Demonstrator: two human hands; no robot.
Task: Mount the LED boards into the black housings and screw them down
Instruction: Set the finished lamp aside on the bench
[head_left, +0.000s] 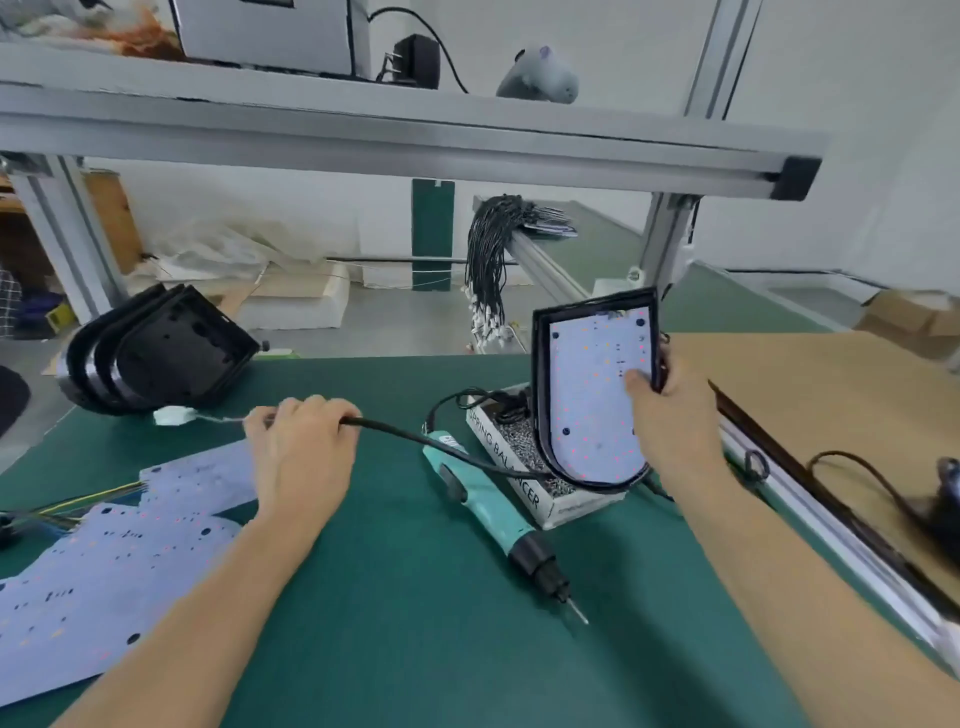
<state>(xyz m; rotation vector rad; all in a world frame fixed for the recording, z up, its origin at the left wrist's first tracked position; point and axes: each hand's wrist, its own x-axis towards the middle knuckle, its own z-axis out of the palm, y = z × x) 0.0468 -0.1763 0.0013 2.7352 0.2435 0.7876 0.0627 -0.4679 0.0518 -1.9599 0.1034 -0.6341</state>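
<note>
1. Nearest to us, both bare forearms reach out over the dark green mat surface (415, 623), which lies open and bare between them.
2. We see our left hand (301, 447) curled round a black cable (395, 434), gripping it; past the fist a thin light wire leads to a small white connector (174, 415) lying on the mat.
3. Our right hand (675, 415) grips the right edge of a black D-shaped plastic housing (540, 374), held upright and tilted, thumb pressed on the pale LED board (597, 395) seated inside it.
4. That board is light lavender, flat-topped and round-bottomed, dotted with small red and orange points and a few dark holes; the black rim frames it all round.
5. Behind the housing's lower end sits an open white cardboard box of small silver screws (524, 441).
6. A teal electric screwdriver with a black nose (493, 509) lies on the mat just left of the box, bit pointing towards us, well clear of both hands.
7. At the near left edge, loose pale LED boards (104, 571) overlap in a spread.
8. At the far left edge, a nested stack of empty black housings (156, 353) leans on its side.
9. Along the right edge runs a brown cardboard sheet (831, 415) beyond an aluminium rail (841, 551).
</note>
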